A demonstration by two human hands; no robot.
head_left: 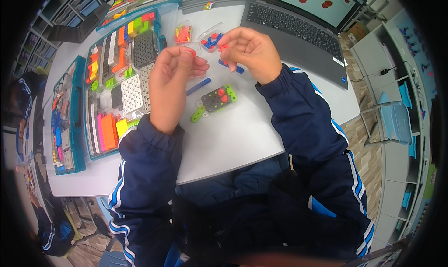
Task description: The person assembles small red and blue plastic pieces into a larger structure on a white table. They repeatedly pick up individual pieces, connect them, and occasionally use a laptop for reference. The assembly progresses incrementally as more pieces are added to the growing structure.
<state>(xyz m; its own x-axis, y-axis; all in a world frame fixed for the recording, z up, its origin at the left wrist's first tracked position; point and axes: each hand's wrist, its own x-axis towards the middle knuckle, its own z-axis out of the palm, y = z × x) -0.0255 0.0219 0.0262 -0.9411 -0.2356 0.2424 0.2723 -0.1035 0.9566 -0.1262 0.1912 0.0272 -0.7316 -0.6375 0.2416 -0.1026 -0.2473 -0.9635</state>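
Above the white table, my left hand (pixel 171 78) is closed, thumb and fingers pinching a small red plastic piece (pixel 193 53). Facing it, my right hand (pixel 254 54) pinches another small red piece (pixel 224 48) between thumb and forefinger. The two hands are apart. Below them on the table lies a small assembly (pixel 213 102) of dark grey perforated plates with green end links and red pegs. One blue rod (pixel 199 86) lies just above this assembly; another blue rod (pixel 235 68) is partly hidden behind my right fingers. Beyond my hands stands a clear box (pixel 204 35) of blue and red connectors.
An open laptop (pixel 289 31) occupies the far right. To the left lies a teal case (pixel 84 113) filled with colourful plates and blocks, beside another teal parts case (pixel 77 145). A small clear container (pixel 183 33) holds red and yellow pieces. A light-blue chair (pixel 394 122) stands right.
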